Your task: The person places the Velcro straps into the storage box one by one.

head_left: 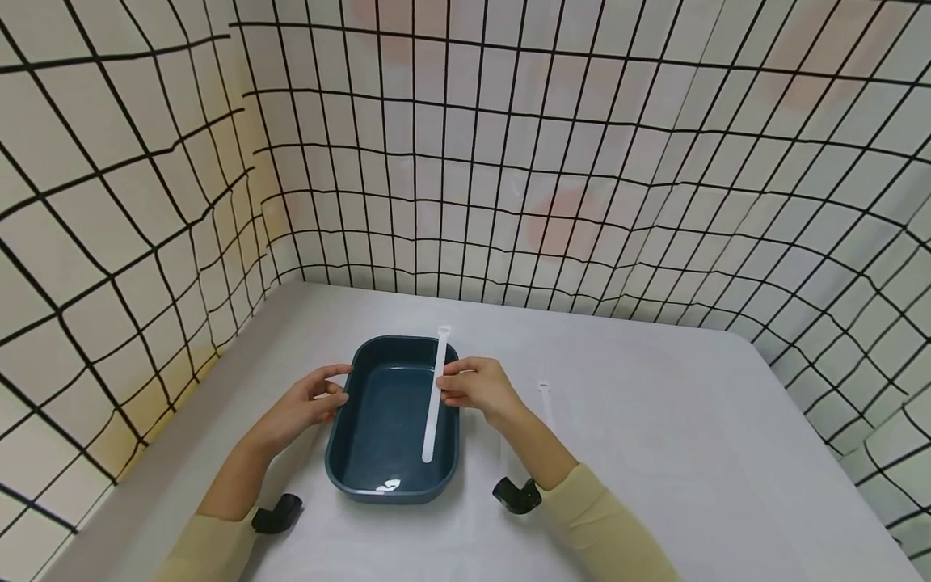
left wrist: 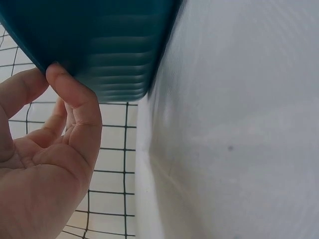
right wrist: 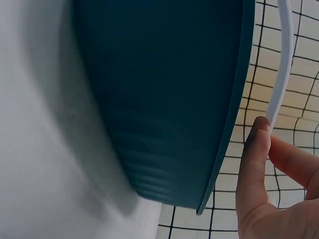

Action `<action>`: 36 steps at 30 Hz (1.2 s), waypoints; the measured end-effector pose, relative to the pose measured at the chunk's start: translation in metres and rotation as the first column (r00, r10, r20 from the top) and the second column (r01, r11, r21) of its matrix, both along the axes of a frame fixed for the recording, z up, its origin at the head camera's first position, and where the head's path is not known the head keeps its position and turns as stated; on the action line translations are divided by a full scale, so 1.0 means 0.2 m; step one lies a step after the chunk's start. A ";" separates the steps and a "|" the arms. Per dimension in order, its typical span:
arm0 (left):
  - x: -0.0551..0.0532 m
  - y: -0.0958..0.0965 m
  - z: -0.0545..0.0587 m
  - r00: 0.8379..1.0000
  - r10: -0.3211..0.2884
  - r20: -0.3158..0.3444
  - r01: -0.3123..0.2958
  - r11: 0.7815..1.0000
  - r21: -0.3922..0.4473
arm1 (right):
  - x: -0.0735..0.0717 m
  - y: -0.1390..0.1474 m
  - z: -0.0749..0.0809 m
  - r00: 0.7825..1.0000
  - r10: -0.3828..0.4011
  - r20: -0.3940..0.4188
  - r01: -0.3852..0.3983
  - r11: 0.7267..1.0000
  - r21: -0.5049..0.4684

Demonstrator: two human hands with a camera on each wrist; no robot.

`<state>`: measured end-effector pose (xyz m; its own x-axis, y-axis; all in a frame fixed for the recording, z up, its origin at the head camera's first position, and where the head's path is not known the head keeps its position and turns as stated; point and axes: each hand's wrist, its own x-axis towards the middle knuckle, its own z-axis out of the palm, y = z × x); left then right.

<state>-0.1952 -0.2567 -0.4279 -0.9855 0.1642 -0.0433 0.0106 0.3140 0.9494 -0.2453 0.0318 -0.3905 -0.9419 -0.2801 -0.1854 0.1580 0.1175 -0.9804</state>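
Note:
A dark teal rectangular dish point(head_left: 385, 420) with rounded corners stands on the table. My left hand point(head_left: 309, 400) is at its left rim, thumb and forefinger touching the edge from outside. Seen from the left wrist, the fingertips point(left wrist: 57, 72) meet the rim of the dish. My right hand point(head_left: 473, 386) pinches a flat white strap point(head_left: 434, 412) between thumb and fingers, near the right rim. The strap has a slotted head at its far end and slants over the dish's right part. In the right wrist view it bends slightly above the fingertips point(right wrist: 258, 132).
To the right, partly behind the right forearm, a second white strap point(head_left: 545, 398) with a slotted head lies on the white table point(head_left: 655, 420). Black wire mesh point(head_left: 473, 162) rises around the back and sides. Black wrist devices point(head_left: 518, 495) sit by both forearms.

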 end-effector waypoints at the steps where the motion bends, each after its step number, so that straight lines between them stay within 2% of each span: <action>1: 0.00 0.00 0.00 1.000 -0.001 0.001 0.001 1.000 0.001 | 0.00 -0.01 0.00 1.000 0.006 -0.001 -0.006 1.000 -0.004; 14: 0.01 0.00 0.00 1.000 0.012 0.009 -0.012 1.000 -0.003 | 0.04 -0.20 0.01 0.997 0.077 -0.006 -0.077 0.997 -0.005; 20: 0.00 0.00 -0.01 1.000 0.015 0.012 -0.015 1.000 -0.003 | 0.06 -0.27 -0.03 0.995 0.098 -0.002 -0.098 0.995 -0.014; 28: 0.00 0.00 -0.01 1.000 0.000 0.016 0.001 1.000 -0.007 | 0.07 -0.35 -0.09 0.998 0.065 0.011 -0.065 0.998 -0.023; 36: -0.01 0.00 -0.01 1.000 0.001 0.018 -0.001 1.000 0.014 | 0.08 -0.42 -0.13 0.998 0.030 0.052 -0.031 0.999 0.030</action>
<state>-0.1969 -0.2569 -0.4295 -0.9847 0.1639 -0.0583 -0.0065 0.3006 0.9537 -0.2296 -0.0519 -0.4157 -0.9219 -0.3021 -0.2426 0.2043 0.1530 -0.9669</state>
